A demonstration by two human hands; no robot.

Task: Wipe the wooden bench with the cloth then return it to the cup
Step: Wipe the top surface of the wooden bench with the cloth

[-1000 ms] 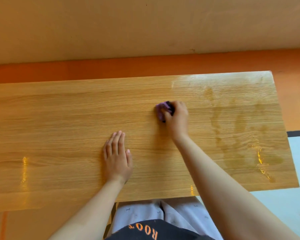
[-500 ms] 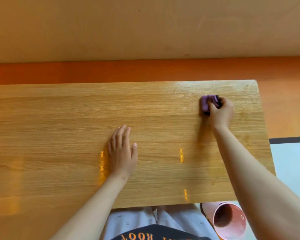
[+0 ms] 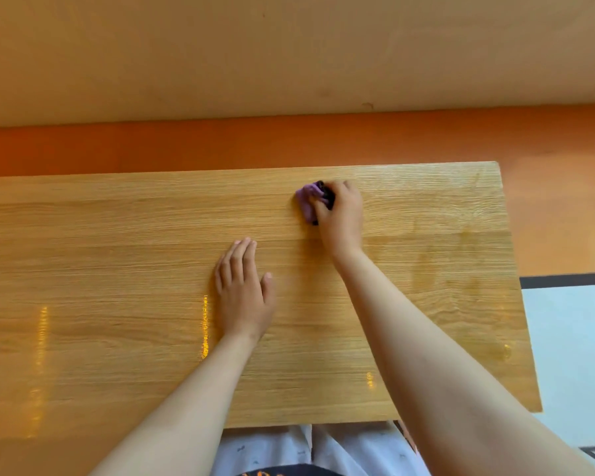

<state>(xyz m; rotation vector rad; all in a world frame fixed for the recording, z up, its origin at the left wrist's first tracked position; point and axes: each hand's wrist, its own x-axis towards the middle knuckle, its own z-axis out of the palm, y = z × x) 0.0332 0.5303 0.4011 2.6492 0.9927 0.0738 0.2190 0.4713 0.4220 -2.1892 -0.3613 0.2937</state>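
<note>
Gripping purple cloth (image 3: 309,199) w/ right hand (image 3: 341,214) on bench (image 3: 117,255).

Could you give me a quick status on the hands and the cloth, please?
Right hand closed on purple cloth, pressing it to the wooden bench near the far edge. Left hand flat on bench, empty. Cup not in view. Nothing in the way.

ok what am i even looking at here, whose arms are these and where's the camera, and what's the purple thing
There is no machine here. The camera is worn on a person's head and looks forward and down, so the two bare arms coming up from the bottom are that person's own. The surface is a long wooden bench standing near a wall. The left hand lies flat, palm down, on the wood. The right hand is closed around a bunched purple cloth and presses it against the bench near the far edge, wiping. Nothing else lies on the bench, and no cup is in view.
</note>
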